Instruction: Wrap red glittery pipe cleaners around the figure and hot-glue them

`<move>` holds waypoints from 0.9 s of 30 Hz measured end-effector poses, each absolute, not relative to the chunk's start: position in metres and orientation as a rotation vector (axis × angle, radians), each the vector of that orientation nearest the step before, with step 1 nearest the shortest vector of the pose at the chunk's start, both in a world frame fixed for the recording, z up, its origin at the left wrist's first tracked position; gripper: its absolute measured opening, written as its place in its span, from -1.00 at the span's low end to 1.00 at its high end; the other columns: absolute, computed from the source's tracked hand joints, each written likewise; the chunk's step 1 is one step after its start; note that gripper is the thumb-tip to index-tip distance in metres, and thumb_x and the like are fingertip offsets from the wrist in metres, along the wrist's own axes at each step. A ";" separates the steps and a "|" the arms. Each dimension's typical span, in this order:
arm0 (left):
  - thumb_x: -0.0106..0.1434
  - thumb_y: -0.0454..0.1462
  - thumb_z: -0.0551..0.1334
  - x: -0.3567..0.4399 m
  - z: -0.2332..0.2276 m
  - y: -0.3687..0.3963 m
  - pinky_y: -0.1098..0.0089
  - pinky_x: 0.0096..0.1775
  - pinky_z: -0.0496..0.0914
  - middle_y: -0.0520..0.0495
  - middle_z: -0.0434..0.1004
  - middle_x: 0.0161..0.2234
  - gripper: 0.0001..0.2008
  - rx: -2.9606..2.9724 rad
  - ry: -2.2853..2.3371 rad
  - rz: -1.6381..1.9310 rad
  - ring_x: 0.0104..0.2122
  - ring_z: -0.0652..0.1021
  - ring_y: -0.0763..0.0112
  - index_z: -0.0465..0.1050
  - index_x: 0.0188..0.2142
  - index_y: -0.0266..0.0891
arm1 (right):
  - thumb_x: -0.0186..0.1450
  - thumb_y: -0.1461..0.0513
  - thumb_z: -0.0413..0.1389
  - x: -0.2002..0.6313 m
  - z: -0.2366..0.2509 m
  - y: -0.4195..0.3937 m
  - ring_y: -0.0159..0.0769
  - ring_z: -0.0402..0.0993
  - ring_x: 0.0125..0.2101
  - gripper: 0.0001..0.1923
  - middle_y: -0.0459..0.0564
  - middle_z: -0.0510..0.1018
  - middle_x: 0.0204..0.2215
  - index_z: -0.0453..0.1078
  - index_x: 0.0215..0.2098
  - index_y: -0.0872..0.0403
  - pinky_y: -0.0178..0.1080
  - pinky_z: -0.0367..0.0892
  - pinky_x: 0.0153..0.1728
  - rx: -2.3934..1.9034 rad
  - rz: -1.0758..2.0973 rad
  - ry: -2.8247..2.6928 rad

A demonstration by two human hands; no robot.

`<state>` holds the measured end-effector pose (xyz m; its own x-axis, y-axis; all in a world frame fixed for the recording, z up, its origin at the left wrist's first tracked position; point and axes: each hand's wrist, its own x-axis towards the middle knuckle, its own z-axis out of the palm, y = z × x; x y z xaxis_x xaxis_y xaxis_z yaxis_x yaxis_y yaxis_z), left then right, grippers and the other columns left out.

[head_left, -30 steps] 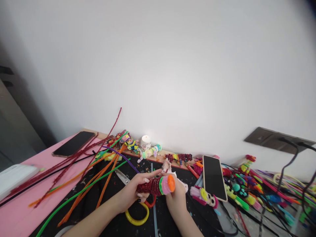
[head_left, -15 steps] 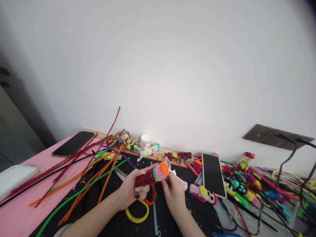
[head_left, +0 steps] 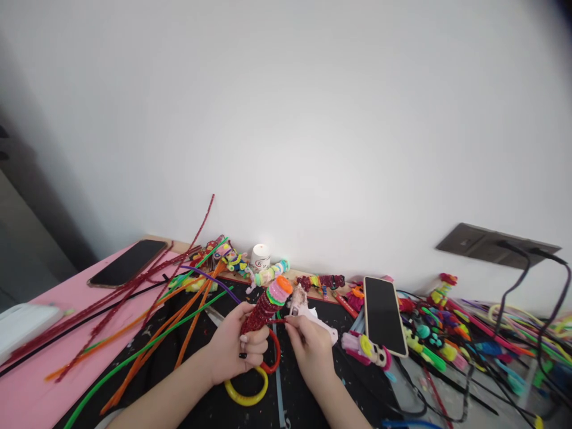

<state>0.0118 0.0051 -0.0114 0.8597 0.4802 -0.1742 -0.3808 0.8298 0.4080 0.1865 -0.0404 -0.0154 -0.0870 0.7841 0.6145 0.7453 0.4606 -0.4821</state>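
Yellow ring [head_left: 246,393] and red ring [head_left: 273,356] lie nearest, under the hands. Left hand [head_left: 235,348]: grip closed round red coiled figure [head_left: 263,305], held tilted above the dark surface [head_left: 187,381]. Right hand [head_left: 310,345]: grip pinched on a red strand at its side. Risk: coil slipping loose if the pinch slackens. Phone [head_left: 383,314] just right; loose pipe cleaners [head_left: 179,316] crowd left; candle [head_left: 260,257] by wall.

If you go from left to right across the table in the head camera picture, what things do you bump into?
Dark phone → long orange pipe cleaners → left hand holding the red pipe-cleaner figure → right hand → second phone → heap of colourful pieces.
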 end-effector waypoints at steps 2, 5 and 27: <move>0.07 -0.06 0.11 0.012 -0.011 0.004 0.53 -0.68 -0.16 0.20 -0.18 -0.80 -0.53 0.361 0.268 0.454 -0.76 -0.12 0.66 -0.06 -0.77 -0.21 | 0.31 0.30 0.01 0.186 -0.015 -0.040 -0.24 0.52 -0.54 -0.82 0.02 0.59 -0.51 0.44 -0.37 0.10 -0.29 0.36 -0.51 -1.293 0.049 -1.840; 0.07 -0.06 0.13 0.013 -0.010 0.002 0.55 -0.68 -0.15 0.20 -0.20 -0.80 -0.52 0.354 0.261 0.435 -0.75 -0.14 0.65 -0.07 -0.76 -0.21 | 0.31 0.31 0.00 0.187 -0.016 -0.039 -0.25 0.52 -0.53 -0.81 0.02 0.59 -0.50 0.44 -0.38 0.10 -0.29 0.37 -0.49 -1.285 0.036 -1.854; 0.05 0.00 0.10 0.020 -0.007 -0.008 0.52 -0.69 -0.20 0.19 -0.19 -0.82 -0.49 0.357 0.180 0.328 -0.79 -0.09 0.67 -0.06 -0.80 -0.21 | 0.33 0.31 -0.07 0.187 -0.018 -0.039 -0.34 0.34 -0.61 -0.77 -0.09 0.42 -0.60 0.32 -0.46 0.06 -0.32 0.20 -0.56 -1.282 0.046 -1.924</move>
<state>0.0204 -0.0082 -0.0070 0.9316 0.3446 -0.1155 -0.2816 0.8853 0.3699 0.1871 -0.0395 -0.0180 -0.1605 0.7877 0.5948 0.7583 0.4841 -0.4366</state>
